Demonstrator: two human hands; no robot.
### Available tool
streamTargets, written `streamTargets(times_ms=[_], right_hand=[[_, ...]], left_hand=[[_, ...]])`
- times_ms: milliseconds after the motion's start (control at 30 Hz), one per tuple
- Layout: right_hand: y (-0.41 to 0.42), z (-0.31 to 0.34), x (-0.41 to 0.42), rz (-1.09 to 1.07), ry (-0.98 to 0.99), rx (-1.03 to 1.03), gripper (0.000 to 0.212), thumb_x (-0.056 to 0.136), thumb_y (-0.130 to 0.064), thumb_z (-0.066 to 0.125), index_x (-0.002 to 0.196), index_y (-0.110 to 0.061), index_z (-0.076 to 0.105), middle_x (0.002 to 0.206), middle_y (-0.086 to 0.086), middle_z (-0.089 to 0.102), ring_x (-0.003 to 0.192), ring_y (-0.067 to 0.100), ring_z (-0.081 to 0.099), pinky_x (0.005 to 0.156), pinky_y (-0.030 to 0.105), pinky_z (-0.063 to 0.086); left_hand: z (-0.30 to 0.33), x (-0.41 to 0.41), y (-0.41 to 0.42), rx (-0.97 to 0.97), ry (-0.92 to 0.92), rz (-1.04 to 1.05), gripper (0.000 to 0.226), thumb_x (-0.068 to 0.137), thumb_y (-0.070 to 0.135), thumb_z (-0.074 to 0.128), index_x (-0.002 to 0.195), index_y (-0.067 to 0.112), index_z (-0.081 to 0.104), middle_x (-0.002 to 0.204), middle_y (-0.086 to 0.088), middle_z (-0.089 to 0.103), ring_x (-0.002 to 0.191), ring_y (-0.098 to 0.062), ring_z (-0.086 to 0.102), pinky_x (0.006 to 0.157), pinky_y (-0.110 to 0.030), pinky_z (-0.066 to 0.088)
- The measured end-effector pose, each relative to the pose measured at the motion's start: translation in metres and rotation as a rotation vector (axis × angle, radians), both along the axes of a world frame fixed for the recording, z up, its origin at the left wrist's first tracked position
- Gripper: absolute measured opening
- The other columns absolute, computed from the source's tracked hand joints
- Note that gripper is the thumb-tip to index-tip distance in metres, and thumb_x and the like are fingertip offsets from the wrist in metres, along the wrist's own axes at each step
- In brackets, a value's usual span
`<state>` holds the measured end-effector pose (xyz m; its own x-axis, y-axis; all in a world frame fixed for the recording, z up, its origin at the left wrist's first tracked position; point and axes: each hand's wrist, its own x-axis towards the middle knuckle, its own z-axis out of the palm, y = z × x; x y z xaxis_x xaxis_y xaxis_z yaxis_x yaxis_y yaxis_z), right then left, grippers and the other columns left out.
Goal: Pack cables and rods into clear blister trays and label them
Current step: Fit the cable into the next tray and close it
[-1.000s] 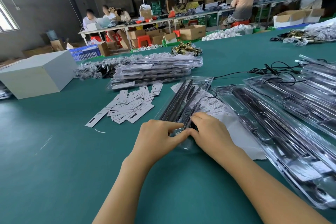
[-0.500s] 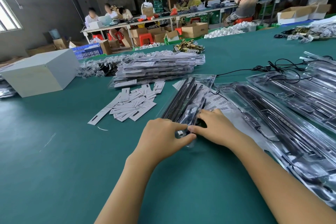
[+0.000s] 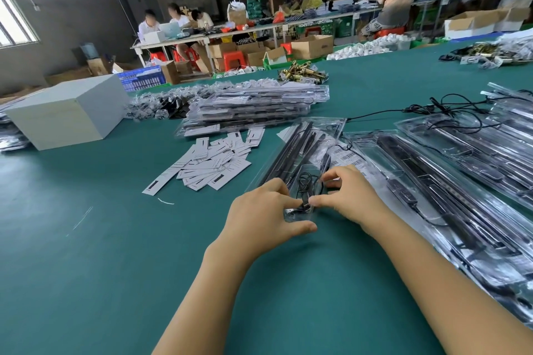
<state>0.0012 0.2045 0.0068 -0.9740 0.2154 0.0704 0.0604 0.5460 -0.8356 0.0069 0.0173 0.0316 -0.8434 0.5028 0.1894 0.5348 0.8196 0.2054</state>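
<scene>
A long clear blister tray (image 3: 320, 135) lies on the green table, its near end between my hands. Black rods (image 3: 291, 150) lie along it, and a coiled black cable (image 3: 306, 185) sits in its near compartment. My left hand (image 3: 264, 217) grips the tray's near left corner, thumb under its end and fingertips on the cable. My right hand (image 3: 350, 194) holds the right side, its fingertips pressing the cable down into the compartment. White paper labels (image 3: 212, 163) lie scattered just left of the tray. Barcode sheets (image 3: 347, 157) lie under its right side.
More filled blister trays (image 3: 450, 181) lie along the right, with loose black cables (image 3: 450, 108) behind them. A stack of packed trays (image 3: 253, 108) sits at centre back, a white box (image 3: 67, 112) at the left. People work at far tables.
My hands have spread slightly apart at the tray's near end, uncovering the coiled cable in its compartment. The tray has stayed in place.
</scene>
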Motion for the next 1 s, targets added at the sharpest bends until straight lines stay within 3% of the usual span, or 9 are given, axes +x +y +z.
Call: streamTargets(times_ms=[100,300,433,533,667,733,900,1000], right_hand=[[-0.001,-0.001,0.0,0.004,-0.005,-0.091,0.045,0.063,-0.016,0.088,0.1,-0.013,0.062,0.117,0.004,0.055,0.104,0.016,0.059,0.091,0.035,0.049],[-0.008,-0.004,0.003,-0.089,0.019,-0.084,0.026,0.062,-0.021,0.088,0.066,-0.024,0.063,0.071,-0.008,0.063,0.07,0.009,0.056,0.063,0.027,0.043],[-0.007,0.0,0.002,-0.07,-0.033,-0.109,0.022,0.062,-0.021,0.088,0.056,-0.025,0.067,0.056,-0.012,0.063,0.058,0.003,0.055,0.054,0.021,0.037],[-0.001,0.006,0.004,0.003,-0.079,-0.12,0.019,0.07,-0.017,0.083,0.06,-0.026,0.07,0.058,-0.011,0.065,0.06,0.005,0.058,0.056,0.02,0.04],[0.003,0.017,0.008,0.064,-0.168,-0.073,0.017,0.085,-0.009,0.068,0.072,-0.021,0.069,0.074,0.006,0.07,0.074,0.022,0.067,0.073,0.034,0.055],[0.003,0.024,0.011,0.037,-0.183,-0.021,0.018,0.089,-0.01,0.061,0.073,-0.018,0.065,0.074,0.011,0.07,0.077,0.027,0.071,0.074,0.037,0.057],[-0.001,0.053,0.015,-0.098,-0.022,0.391,0.016,0.086,-0.025,0.063,0.075,-0.015,0.07,0.066,0.005,0.068,0.072,0.027,0.067,0.066,0.035,0.056],[-0.03,0.075,-0.016,0.038,0.039,0.511,0.018,0.084,-0.025,0.064,0.083,-0.011,0.074,0.078,0.009,0.072,0.076,0.026,0.067,0.064,0.032,0.055]], left_hand=[[-0.001,0.0,0.001,-0.016,0.021,-0.009,0.048,0.073,0.074,0.056,0.109,0.045,0.066,0.106,0.021,0.053,0.078,0.0,0.045,0.064,-0.024,0.035],[-0.001,0.0,0.0,0.013,0.021,-0.039,0.043,0.075,0.07,0.059,0.107,0.042,0.069,0.108,0.022,0.056,0.077,0.001,0.044,0.066,-0.023,0.036],[0.001,0.001,0.001,0.001,0.015,-0.042,0.042,0.077,0.068,0.059,0.109,0.042,0.069,0.115,0.025,0.057,0.091,0.002,0.053,0.069,-0.022,0.038],[0.002,0.002,0.001,0.034,0.032,-0.056,0.037,0.081,0.06,0.061,0.107,0.038,0.071,0.115,0.022,0.061,0.099,0.0,0.056,0.076,-0.022,0.044],[0.002,0.003,0.004,0.054,0.075,-0.064,0.033,0.083,0.055,0.06,0.106,0.034,0.072,0.113,0.019,0.064,0.098,-0.001,0.058,0.078,-0.023,0.044],[0.001,0.004,0.006,0.01,0.109,-0.058,0.036,0.083,0.056,0.056,0.106,0.032,0.071,0.11,0.016,0.062,0.095,-0.005,0.059,0.075,-0.024,0.045],[-0.001,0.006,0.009,-0.038,0.135,-0.059,0.039,0.082,0.056,0.053,0.101,0.027,0.069,0.1,0.009,0.061,0.09,-0.012,0.059,0.07,-0.028,0.045],[-0.001,0.004,0.01,-0.044,0.126,-0.074,0.038,0.08,0.056,0.054,0.099,0.026,0.07,0.097,0.007,0.061,0.087,-0.015,0.059,0.068,-0.028,0.046]])
